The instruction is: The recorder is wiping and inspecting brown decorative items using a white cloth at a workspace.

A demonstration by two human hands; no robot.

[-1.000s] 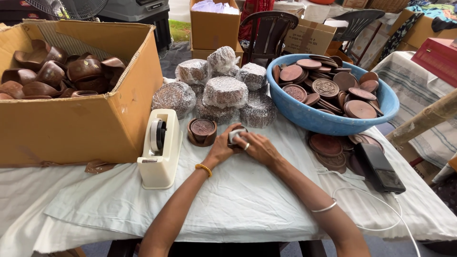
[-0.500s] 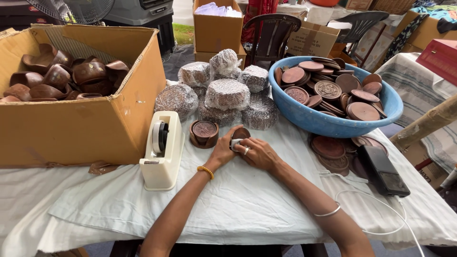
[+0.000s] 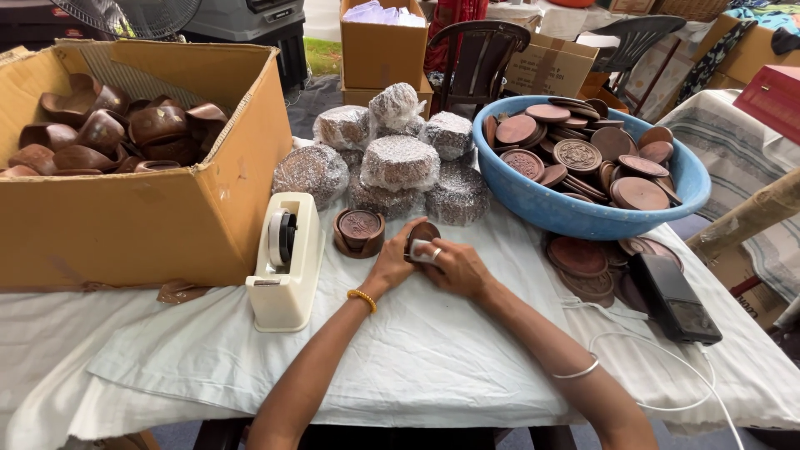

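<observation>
Both hands meet on a small round brown wooden disc set (image 3: 421, 237) standing on edge on the white-clothed table (image 3: 417, 358). Left hand (image 3: 392, 265), grip closed on the set's left side; an orange bead bangle sits at its wrist. Right hand (image 3: 454, 268), grip closed on the right side, a finger pressing a bit of pale tape (image 3: 421, 250) onto the front.

Landmark: the cream tape dispenser (image 3: 286, 258). The held set is right of it, near. Between the two, just left of the hands, a round brown wooden holder with carved discs (image 3: 359, 232) stands on the table. Behind and to the right, a cluster of clear-wrapped round bundles (image 3: 400, 162). Far right, a blue plastic basin of brown carved discs (image 3: 583, 171); in front of the basin, loose brown discs (image 3: 583, 262) and a black phone (image 3: 673, 298) with a white cable. Left, touching or just beside the dispenser, an open cardboard box of brown wooden bowls (image 3: 133, 158).
</observation>
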